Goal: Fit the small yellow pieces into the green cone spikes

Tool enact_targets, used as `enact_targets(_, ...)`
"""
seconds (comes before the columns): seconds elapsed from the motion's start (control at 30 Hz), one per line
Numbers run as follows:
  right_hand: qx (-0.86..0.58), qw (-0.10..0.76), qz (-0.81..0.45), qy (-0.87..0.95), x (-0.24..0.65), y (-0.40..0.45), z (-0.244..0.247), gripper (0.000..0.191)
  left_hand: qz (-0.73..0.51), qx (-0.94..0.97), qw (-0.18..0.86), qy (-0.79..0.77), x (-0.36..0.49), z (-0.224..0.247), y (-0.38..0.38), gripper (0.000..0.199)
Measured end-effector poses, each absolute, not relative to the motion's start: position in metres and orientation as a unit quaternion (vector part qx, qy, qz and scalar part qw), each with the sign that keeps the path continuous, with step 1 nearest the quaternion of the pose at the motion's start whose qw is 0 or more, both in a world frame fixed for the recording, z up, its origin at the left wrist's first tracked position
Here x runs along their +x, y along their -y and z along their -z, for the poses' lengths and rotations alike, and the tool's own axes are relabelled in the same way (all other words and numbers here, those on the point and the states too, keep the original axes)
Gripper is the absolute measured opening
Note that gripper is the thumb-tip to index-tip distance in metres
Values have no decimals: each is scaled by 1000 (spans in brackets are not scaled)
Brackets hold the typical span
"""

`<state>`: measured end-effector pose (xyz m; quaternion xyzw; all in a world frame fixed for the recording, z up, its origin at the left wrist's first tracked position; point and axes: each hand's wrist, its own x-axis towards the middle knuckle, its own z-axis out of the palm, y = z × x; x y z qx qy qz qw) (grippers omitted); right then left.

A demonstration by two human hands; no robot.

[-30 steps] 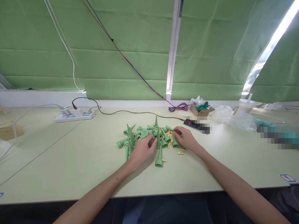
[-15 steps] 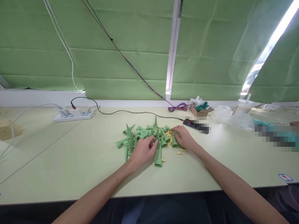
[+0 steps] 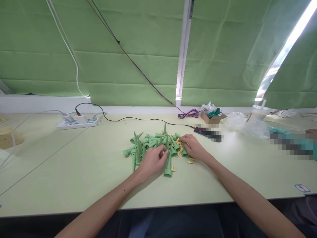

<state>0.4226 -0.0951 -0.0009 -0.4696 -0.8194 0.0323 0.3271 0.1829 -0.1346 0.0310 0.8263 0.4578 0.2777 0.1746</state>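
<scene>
Head view, with a heap of hollow green plastic-looking cones [image 3: 158, 142] as landmark, on a pale cream tabletop [image 3: 74, 181]. Far left of the heap, a long white power strip [image 3: 78, 124] with plugs in it; from there, a thin black cable [image 3: 128, 118] running behind the heap to a flat dark phone-like device [image 3: 201, 131], beyond the heap's right end. At the heap's left side, several cones upright, others lying down — best given room by the forearm, to avoid toppling any.

Along the heap's near side, the left hand [image 3: 154, 160], thumb and forefinger curled close together just beside an upright green cone [image 3: 167, 142]; cannot tell whether pinching it. Probably better steadied low, near the wide base. In front of the heap, a lone green cone [image 3: 168, 168] lying with a small pale-yellow stemmed peg [image 3: 173, 169] at its side.

At the heap's right, more small pale-yellow pegs [image 3: 180, 149] among the cones, beside the right hand [image 3: 194, 146], fingers bent down; tips too small to tell whether spread, pressed together or pinching a peg. For pieces so small, likely best to use thumb and forefinger tips alone, lifting straight up — raking could drag cones along. Right of and behind the heap, a small brown cardboard box [image 3: 213, 119].
</scene>
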Motion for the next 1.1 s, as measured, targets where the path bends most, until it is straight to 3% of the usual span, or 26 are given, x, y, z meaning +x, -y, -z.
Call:
enact_targets(0.3, -434, 301, -43, 848, 422, 94, 5, 40, -274, 833, 170, -449, 184, -30, 134, 26)
enact_targets(0.7, -444, 311, -70, 837, 422, 114, -21, 9, -270, 838, 164, -445, 183, -31, 134, 26)
enact_targets(1.1, -454, 260, -83, 848, 419, 119, -24, 7, -278, 837, 158, -443, 183, -29, 134, 25)
